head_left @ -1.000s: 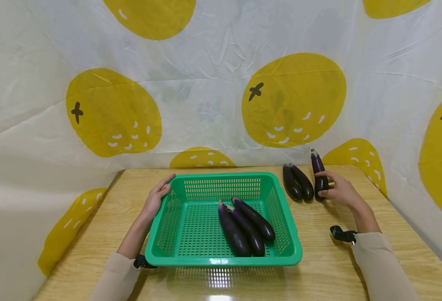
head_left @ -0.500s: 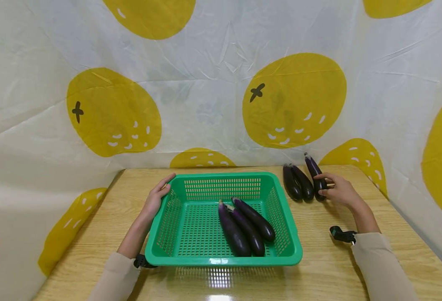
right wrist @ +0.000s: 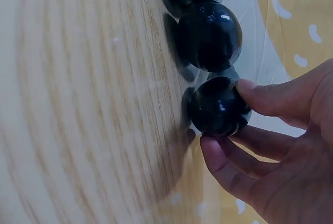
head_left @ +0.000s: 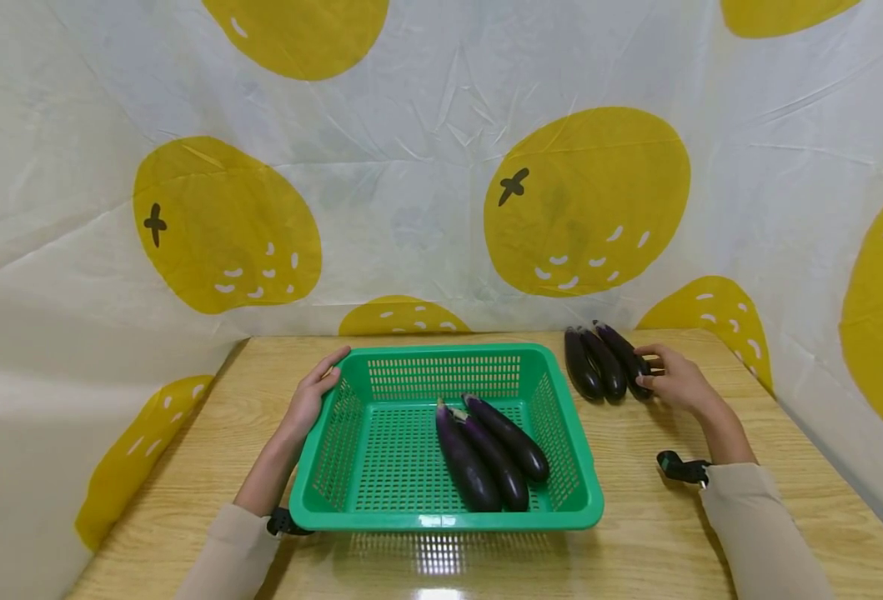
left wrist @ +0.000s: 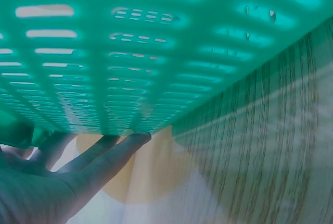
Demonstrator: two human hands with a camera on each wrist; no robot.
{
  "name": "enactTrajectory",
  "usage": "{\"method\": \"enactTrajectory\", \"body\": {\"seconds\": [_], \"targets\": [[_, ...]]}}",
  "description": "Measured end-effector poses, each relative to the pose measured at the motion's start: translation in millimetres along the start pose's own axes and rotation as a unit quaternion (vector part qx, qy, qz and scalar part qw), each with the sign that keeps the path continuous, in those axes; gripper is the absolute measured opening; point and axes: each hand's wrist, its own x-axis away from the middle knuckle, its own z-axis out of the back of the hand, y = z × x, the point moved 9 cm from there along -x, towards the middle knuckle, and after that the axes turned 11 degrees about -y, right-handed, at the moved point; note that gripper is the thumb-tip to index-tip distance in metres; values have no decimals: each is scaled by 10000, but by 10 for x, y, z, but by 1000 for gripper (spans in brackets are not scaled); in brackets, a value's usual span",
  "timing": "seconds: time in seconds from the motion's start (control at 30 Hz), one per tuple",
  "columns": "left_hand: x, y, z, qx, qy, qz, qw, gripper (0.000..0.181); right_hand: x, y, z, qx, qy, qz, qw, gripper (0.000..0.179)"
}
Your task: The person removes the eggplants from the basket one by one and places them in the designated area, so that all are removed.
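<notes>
In the head view my right hand (head_left: 677,379) holds a dark purple eggplant (head_left: 623,354) near its rounded lower end, at the back right of the table. The right wrist view shows that eggplant's round end (right wrist: 218,107) between thumb and fingers. Two more eggplants (head_left: 594,367) lie right beside it on the left, stems toward the wall. My left hand (head_left: 312,396) holds the left rim of a green plastic basket (head_left: 449,521); in the left wrist view its fingers (left wrist: 104,166) lie against the outer wall. Three eggplants (head_left: 489,454) lie inside the basket, toward its right side.
The wooden table (head_left: 636,500) reaches to a white cloth (head_left: 403,200) printed with yellow fruit, which hangs behind and along both sides. A black strap with a camera (head_left: 681,467) sits on the right wrist, and a similar one (head_left: 285,523) on the left.
The right hand's eggplant has tilted, its stem end swinging left until it lies alongside the other two. My left hand and the basket have stayed in place.
</notes>
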Motion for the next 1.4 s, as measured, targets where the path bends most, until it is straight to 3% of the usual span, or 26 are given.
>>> {"method": "enactTrajectory", "body": {"seconds": [0.23,0.8,1.03,1.4], "targets": [[5,2,-7,-36,-43,-5,10000,50,-32,-5,-26,135,-134,21,9998,55],[-14,7,-19,95,-55,-87,9999,50,-4,23,-27,-34,-209,-181,9996,62],[-5,-9,-10,-72,-11,-21,10000,50,-12,26,-53,-199,-346,-140,9991,64],[4,-8,-14,0,-41,-19,10000,50,-4,8,-28,-151,-287,-105,9994,65]]}}
